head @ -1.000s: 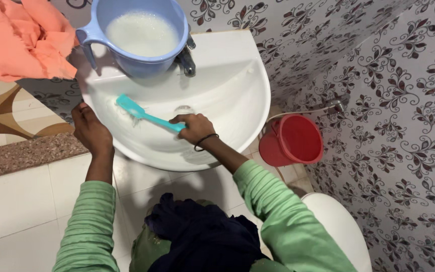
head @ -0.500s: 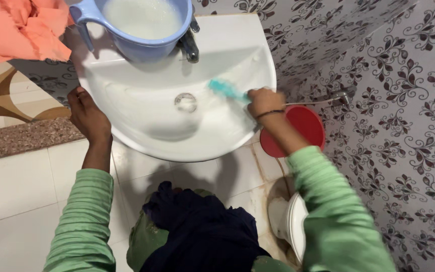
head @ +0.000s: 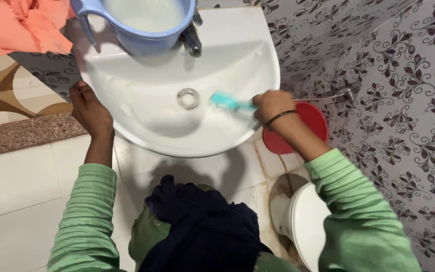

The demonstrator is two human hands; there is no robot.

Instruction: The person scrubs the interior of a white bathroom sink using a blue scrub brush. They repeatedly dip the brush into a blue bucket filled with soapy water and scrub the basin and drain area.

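Both hands working: right hand (head: 272, 105) gripping brush (head: 230, 103), scrubbing sink (head: 237, 60) at 4 o'clock of drain (head: 188, 97); left hand (head: 89, 108) clasping rim. I am judging scrubbing midway; suds remaining.

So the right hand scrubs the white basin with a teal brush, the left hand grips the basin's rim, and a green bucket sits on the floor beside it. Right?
Not quite: the bucket is red, not green, as the head view shows. The rest holds: the right hand works the teal brush in the white basin, and the left hand grips its rim.

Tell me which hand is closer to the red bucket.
Right. The right hand holds the brush just left of the red bucket; the left hand grips the sink's far rim.
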